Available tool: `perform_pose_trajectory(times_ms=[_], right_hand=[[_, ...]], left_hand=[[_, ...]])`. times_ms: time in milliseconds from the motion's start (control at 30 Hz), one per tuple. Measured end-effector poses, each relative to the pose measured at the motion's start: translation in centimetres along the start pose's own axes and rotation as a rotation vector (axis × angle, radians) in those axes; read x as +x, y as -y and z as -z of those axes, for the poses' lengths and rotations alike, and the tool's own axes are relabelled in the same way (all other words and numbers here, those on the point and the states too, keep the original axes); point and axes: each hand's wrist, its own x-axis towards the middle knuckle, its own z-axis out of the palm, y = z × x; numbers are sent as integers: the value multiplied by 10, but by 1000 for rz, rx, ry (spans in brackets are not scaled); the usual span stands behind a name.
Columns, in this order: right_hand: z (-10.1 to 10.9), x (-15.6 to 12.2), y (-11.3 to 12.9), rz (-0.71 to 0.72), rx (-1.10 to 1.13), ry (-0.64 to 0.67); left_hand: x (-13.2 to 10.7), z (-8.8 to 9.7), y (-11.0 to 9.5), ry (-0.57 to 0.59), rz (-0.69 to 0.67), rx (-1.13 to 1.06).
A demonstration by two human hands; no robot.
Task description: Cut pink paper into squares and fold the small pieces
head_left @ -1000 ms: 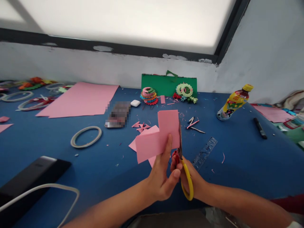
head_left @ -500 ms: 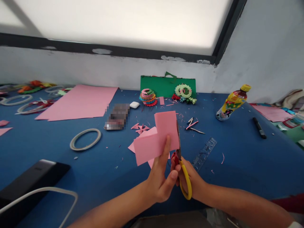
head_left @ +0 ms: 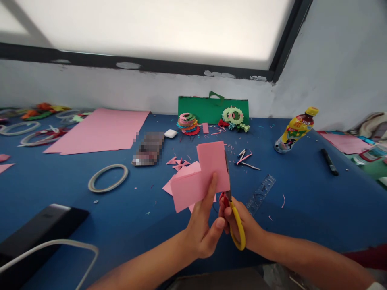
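My left hand (head_left: 204, 229) holds a folded, L-shaped piece of pink paper (head_left: 189, 187) above the table, its index finger lying along the front of the sheet and the other fingers partly hidden behind. In my right hand (head_left: 242, 221) is a pair of scissors (head_left: 237, 225) with yellow and red handles. The blades point up along the paper's right edge and look close together; part of them is behind the paper. Pink paper scraps (head_left: 178, 163) and cut pieces lie on the table just behind the held paper.
A clear ruler (head_left: 261, 193) lies right of my hands. Further out are a drink bottle (head_left: 294, 131), a black marker (head_left: 329, 162), a roll of tape (head_left: 108, 178), a phone (head_left: 149, 149), large pink sheets (head_left: 99, 131) and a dark power bank (head_left: 45, 229). Scalloped paper rings (head_left: 189, 124) stand near the wall.
The scissors' handles have shifted slightly right and up in my right hand. The pink paper and my left hand stay almost in place.
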Motion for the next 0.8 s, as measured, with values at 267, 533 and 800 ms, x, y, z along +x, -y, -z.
perform_pose_trajectory(times_ms=[267, 533, 800], right_hand=[[7, 3, 0, 16, -116, -50], [2, 6, 22, -100, -57, -49], [10, 4, 11, 18, -132, -36]], left_hand=[[0, 0, -1, 27, 13, -30], [2, 0, -3, 47, 3, -62], [1, 1, -6, 43, 40, -87]])
